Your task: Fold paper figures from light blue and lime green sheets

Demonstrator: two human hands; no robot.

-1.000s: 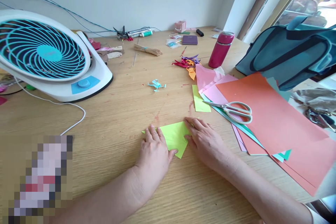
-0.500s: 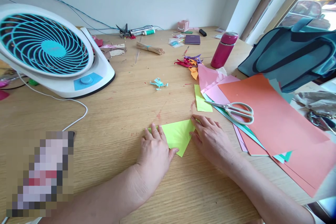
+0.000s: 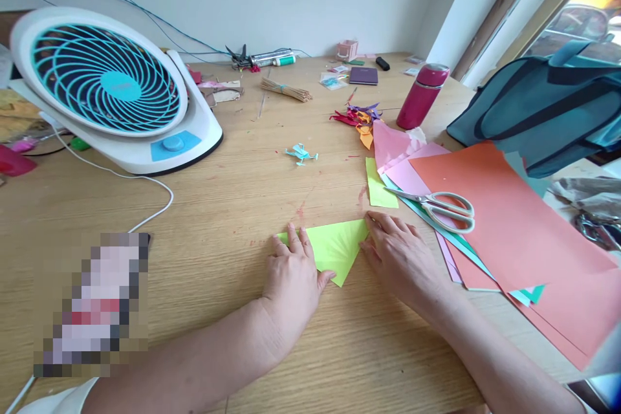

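A lime-green paper folded into a triangle (image 3: pixel 337 249) lies flat on the wooden table (image 3: pixel 233 207), its point toward me. My left hand (image 3: pixel 291 278) rests palm-down on the triangle's left part, fingers stretched flat. My right hand (image 3: pixel 400 259) lies flat at the triangle's right corner, fingertips pressing along its top edge. Neither hand grips anything.
Sheets of orange, pink and teal paper (image 3: pixel 509 220) lie to the right with white-handled scissors (image 3: pixel 436 207) on them. A small green sheet (image 3: pixel 378 187), a magenta bottle (image 3: pixel 421 96), a teal bag (image 3: pixel 543 110), a white-and-teal fan (image 3: pixel 116 87) with cord, paper scraps (image 3: pixel 356 118) and a tiny blue paper figure (image 3: pixel 301 154) stand around.
My right hand has slid to the right along the triangle's top edge, baring more green paper. The camera view has shifted slightly; my left hand stays pressed in place.
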